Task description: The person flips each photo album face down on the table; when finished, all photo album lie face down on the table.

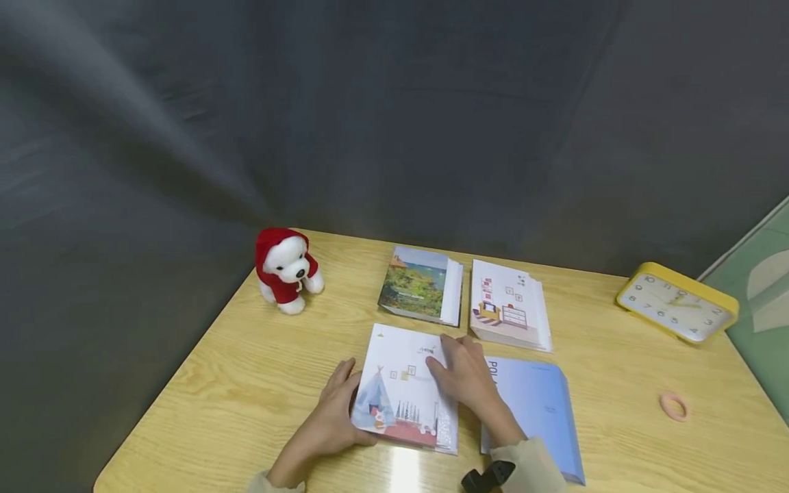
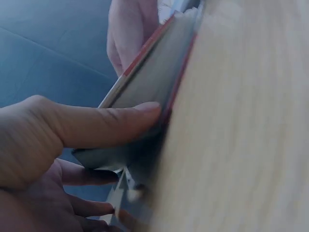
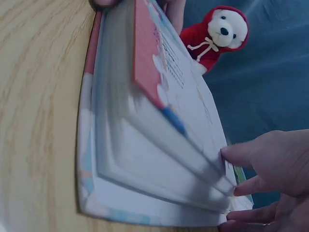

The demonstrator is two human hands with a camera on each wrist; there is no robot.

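A thick white photo album (image 1: 394,383) with a blue tent drawn on its cover lies on the table between both hands. My left hand (image 1: 335,414) holds its near left corner, the thumb against the page edges in the left wrist view and the other fingers along the left side. At the opposite side, my right hand (image 1: 465,373) pinches the cover and some pages near the far right corner, the thumb on top. In the right wrist view the cover (image 3: 193,96) stands a little raised and the milky pages fan apart above the back cover (image 3: 145,205).
Behind lie a landscape-covered album (image 1: 414,284) and another white album (image 1: 508,301). A blue album (image 1: 539,404) sits under my right forearm. A plush dog (image 1: 286,267) in a red hoodie stands left; a yellow clock (image 1: 677,301) and pink ring (image 1: 674,407) are right.
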